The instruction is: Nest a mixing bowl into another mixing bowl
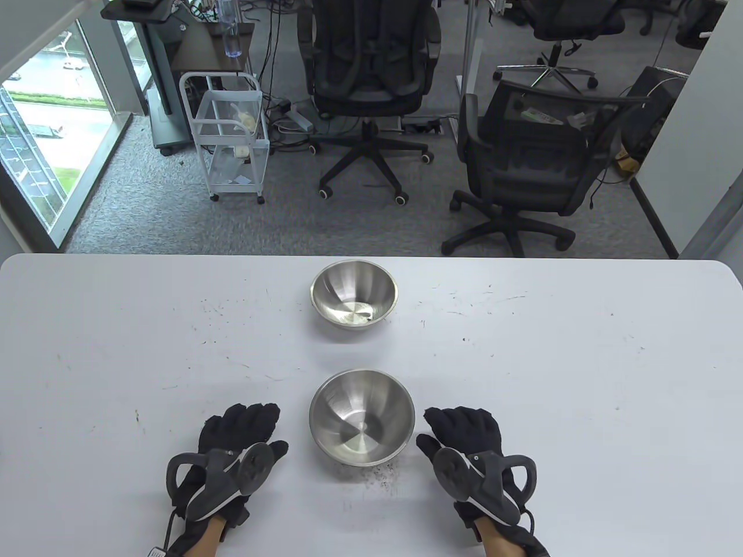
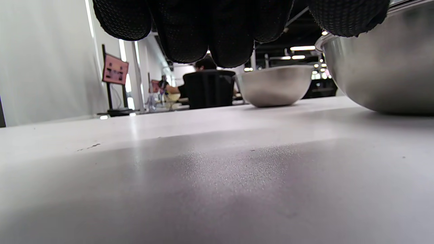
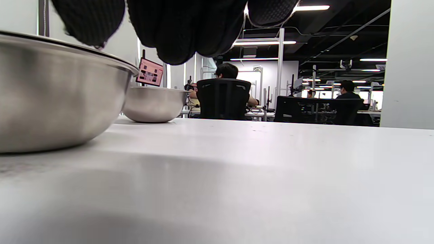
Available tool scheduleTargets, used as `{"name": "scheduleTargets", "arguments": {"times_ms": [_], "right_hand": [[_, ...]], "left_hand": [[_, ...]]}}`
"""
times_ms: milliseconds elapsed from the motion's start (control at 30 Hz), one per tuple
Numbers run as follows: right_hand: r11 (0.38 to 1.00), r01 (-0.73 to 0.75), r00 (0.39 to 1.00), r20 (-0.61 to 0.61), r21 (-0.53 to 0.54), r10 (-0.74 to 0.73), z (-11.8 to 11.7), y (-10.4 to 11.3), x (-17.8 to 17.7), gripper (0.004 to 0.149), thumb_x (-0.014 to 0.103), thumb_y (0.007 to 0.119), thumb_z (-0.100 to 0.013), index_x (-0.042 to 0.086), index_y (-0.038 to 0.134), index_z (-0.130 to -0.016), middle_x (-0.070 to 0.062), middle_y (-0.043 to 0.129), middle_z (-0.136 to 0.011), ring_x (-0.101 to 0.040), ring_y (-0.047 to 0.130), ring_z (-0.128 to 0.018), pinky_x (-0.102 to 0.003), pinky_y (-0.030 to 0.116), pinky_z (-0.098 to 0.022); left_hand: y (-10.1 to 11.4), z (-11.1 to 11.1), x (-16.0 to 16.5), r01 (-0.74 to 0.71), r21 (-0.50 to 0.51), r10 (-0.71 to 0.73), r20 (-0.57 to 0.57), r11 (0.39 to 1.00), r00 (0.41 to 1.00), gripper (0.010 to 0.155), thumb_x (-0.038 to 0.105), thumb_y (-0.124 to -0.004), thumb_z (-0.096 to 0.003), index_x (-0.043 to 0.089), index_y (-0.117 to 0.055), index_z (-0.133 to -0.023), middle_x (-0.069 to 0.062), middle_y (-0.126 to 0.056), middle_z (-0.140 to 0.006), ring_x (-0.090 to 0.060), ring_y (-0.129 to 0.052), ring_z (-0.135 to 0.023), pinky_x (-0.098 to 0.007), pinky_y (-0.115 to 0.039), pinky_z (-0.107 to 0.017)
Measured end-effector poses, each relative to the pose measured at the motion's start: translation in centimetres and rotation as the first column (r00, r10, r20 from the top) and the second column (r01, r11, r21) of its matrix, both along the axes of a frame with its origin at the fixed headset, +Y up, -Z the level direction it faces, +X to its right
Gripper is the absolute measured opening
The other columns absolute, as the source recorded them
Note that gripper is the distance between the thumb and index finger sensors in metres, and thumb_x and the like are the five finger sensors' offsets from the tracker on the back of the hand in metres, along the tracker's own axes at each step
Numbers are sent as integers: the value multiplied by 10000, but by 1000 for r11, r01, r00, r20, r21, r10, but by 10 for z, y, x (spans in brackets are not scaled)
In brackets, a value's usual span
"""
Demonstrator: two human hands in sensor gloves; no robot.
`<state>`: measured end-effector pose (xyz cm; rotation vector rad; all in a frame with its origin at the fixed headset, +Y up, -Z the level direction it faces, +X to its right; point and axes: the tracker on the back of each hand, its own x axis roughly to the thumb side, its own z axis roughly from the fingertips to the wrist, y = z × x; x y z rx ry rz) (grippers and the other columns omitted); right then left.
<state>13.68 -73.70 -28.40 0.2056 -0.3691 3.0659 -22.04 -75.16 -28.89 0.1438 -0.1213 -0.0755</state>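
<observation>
Two steel mixing bowls stand upright on the white table [image 1: 580, 360]. The larger near bowl [image 1: 361, 416] sits between my hands; it also shows in the left wrist view [image 2: 383, 71] and the right wrist view [image 3: 54, 91]. The smaller far bowl [image 1: 354, 294] stands behind it, also seen in the left wrist view [image 2: 274, 84] and the right wrist view [image 3: 154, 103]. My left hand [image 1: 241, 438] lies flat on the table left of the near bowl, empty. My right hand [image 1: 464, 438] lies flat to its right, empty. Neither touches the bowl.
Two office chairs [image 1: 522, 156] and a white wire cart [image 1: 229, 136] stand on the carpet beyond the table's far edge. Dark specks lie on the table just in front of the near bowl [image 1: 377, 476].
</observation>
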Motion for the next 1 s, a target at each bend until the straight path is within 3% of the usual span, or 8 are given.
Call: {"name": "scheduleTargets", "arguments": {"times_ms": [100,267,500,767,1000], "right_hand": [[1000,-21,1000,18,-21,21,-2,-3,8,537,562,800,-399,327,800,-883,82,929,-853,-217,891,-832,-522,657,-691],[999,25,998,50,-41,-23,-9,-8,14,546,561,798,-402,323,794,-893,74,922,-866,-224,880,-844,-525,650,-694],[999,34,998,58,-29,-32,-9,-8,16,555,564,797,-401,322,788,-900,74,919,-873,-226,877,-849,-524,651,-694],[998,53,996,68,-27,-51,-9,-10,19,558,564,798,-400,322,785,-903,72,916,-877,-228,874,-852,-524,650,-694],[998,59,995,88,-37,-55,-12,-12,24,557,564,798,-401,323,785,-902,70,916,-876,-227,874,-852,-525,650,-694]], "left_hand": [[-2,-4,4,-31,-16,31,-5,999,1000,694,660,-673,-460,409,-606,-1104,81,-814,-1114,-266,-785,-1054,-575,-678,-746],[-4,-9,3,45,-3,-45,-9,999,999,703,666,-668,-461,420,-581,-1113,94,-810,-1116,-254,-787,-1057,-575,-687,-745],[12,-27,-8,-5,76,9,-50,997,999,703,642,-687,-464,413,-572,-1118,96,-832,-1091,-242,-822,-1026,-543,-720,-735],[34,-75,-10,42,76,-35,-88,996,996,686,634,-698,-466,439,-573,-1111,106,-838,-1083,-208,-898,-951,-497,-795,-680],[42,-119,27,152,97,-150,-24,984,988,675,637,-709,-458,456,-585,-1096,120,-837,-1077,-142,-966,-835,-452,-833,-646]]}}
